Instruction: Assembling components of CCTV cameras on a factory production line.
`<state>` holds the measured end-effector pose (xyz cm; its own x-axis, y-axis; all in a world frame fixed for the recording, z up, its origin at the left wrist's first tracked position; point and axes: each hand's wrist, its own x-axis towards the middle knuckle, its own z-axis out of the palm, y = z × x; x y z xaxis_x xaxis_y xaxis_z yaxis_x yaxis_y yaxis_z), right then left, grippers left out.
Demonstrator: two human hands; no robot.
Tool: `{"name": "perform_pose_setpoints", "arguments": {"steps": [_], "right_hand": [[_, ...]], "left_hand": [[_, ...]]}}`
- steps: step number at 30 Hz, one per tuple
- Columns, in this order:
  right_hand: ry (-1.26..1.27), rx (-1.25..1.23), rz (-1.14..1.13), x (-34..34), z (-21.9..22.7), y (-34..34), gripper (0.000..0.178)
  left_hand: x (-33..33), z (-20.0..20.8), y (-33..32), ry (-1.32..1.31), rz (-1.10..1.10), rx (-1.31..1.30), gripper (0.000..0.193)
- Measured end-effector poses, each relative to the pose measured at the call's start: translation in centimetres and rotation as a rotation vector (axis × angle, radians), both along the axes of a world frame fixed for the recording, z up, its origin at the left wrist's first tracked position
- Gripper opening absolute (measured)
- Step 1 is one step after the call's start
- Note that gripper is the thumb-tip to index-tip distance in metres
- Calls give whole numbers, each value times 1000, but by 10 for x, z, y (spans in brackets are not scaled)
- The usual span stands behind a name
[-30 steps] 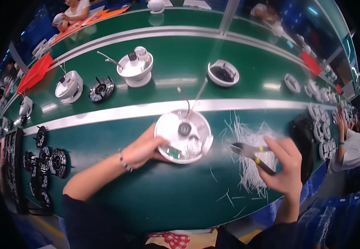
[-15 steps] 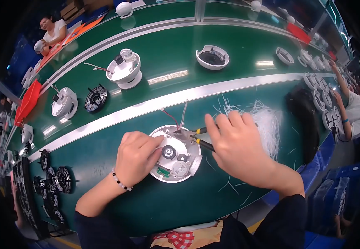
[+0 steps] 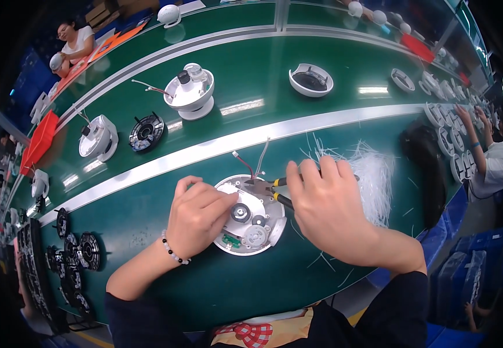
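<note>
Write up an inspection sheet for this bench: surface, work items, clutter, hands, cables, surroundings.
Surface: green benchtop.
Work items: open, round white housing; black-and-yellow-handled pliers at its upper right.
Clutter: thin white strips piled toward the right, some scattered.
Hands: left hand at the housing's left; right hand gripping the pliers.
Cables: red and pale wires at the housing's far edge.
Surroundings: white housings beyond the silver rail; black round parts left; co-workers left and right.

On my feed I see a green desk [image 3: 216,296] carrying a round white housing [image 3: 249,211], a heap of thin white strips [image 3: 374,182] and, towards the left, clustered black round parts [image 3: 91,250].
</note>
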<state>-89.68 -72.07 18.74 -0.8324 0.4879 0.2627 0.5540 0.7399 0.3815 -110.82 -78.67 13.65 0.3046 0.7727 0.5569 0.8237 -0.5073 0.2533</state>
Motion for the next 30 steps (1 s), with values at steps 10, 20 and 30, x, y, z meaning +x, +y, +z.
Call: {"name": "perform_pose_setpoints", "arguments": {"steps": [10, 20, 30], "right_hand": [[-120, -41, 37, -25, 3, -10, 14], [34, 31, 125, -29, 1, -14, 21], [-59, -5, 80, -58, 1, -27, 14]], "left_hand": [[-18, -6, -9, -23, 24, 1, 22], [-40, -5, -18, -106, 71, -3, 14], [-56, -1, -30, -102, 61, -3, 17]]}}
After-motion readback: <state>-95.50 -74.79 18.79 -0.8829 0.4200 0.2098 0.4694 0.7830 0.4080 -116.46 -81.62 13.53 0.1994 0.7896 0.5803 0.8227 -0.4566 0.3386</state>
